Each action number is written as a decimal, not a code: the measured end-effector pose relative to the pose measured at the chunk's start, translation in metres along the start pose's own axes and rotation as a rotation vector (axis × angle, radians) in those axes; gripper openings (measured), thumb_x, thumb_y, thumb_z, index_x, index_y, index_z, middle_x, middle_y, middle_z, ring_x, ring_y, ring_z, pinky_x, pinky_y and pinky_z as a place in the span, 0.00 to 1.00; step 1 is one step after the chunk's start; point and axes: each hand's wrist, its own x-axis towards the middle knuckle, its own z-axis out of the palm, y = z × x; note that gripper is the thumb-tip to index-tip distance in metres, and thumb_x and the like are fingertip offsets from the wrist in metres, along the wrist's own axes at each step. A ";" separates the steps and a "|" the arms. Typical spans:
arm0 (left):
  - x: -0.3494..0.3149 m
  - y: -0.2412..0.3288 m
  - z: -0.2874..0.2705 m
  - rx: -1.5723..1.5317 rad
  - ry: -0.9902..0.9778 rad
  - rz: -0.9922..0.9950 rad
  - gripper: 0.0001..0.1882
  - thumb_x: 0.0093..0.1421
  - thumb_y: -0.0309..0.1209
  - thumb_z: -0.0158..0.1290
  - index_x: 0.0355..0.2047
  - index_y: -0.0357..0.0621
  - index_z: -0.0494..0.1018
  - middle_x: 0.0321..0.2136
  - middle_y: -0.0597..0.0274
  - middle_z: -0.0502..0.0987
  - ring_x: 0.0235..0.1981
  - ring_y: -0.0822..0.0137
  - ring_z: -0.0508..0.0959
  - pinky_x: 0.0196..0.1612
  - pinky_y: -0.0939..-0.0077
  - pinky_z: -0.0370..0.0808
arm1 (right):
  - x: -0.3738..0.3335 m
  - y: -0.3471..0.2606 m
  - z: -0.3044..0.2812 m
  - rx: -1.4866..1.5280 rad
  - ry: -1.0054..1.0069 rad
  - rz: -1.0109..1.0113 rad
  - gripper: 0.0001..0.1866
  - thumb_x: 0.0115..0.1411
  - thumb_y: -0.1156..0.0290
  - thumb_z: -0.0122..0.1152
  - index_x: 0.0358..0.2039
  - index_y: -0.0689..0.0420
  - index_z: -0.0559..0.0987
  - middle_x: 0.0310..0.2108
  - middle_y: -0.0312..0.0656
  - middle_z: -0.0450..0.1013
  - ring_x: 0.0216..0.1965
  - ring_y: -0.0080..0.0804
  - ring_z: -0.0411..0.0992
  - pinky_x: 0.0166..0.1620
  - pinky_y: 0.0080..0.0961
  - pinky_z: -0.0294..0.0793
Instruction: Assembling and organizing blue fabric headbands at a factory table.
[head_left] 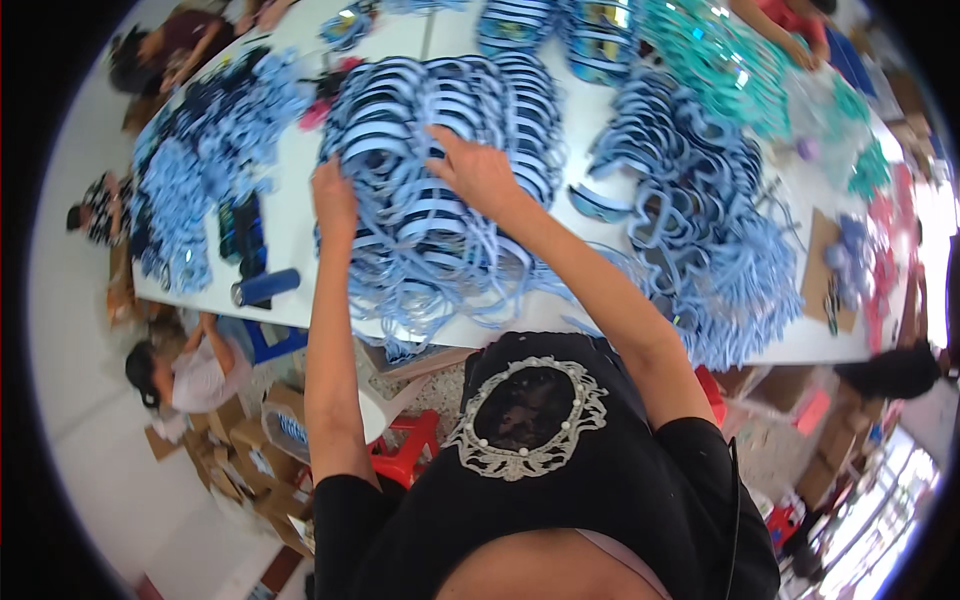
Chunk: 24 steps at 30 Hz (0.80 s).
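Note:
Rows of light-blue swim goggles, their dark lenses nested one behind another, stand on the white table in front of me. At the left side of these rows my left hand has its fingers curled on the edge of one pair of goggles. My right hand is over the middle of the rows, index finger and thumb apart, with nothing seen between them. Loose blue straps hang in a tangle toward the table's near edge.
Loose blue goggles with straps lie to the right, teal ones beyond. A blue heap and a dark-blue cylinder lie left. Co-workers sit around the white table. A red stool stands below.

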 end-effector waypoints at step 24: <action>-0.196 0.256 -0.028 -0.872 -0.397 0.091 0.13 0.59 0.18 0.51 0.40 0.41 0.81 0.39 0.56 0.80 0.42 0.55 0.78 0.47 0.66 0.74 | -0.211 0.234 -0.141 -0.023 -0.243 0.304 0.12 0.62 0.75 0.57 0.46 0.60 0.79 0.32 0.43 0.77 0.32 0.39 0.76 0.38 0.32 0.76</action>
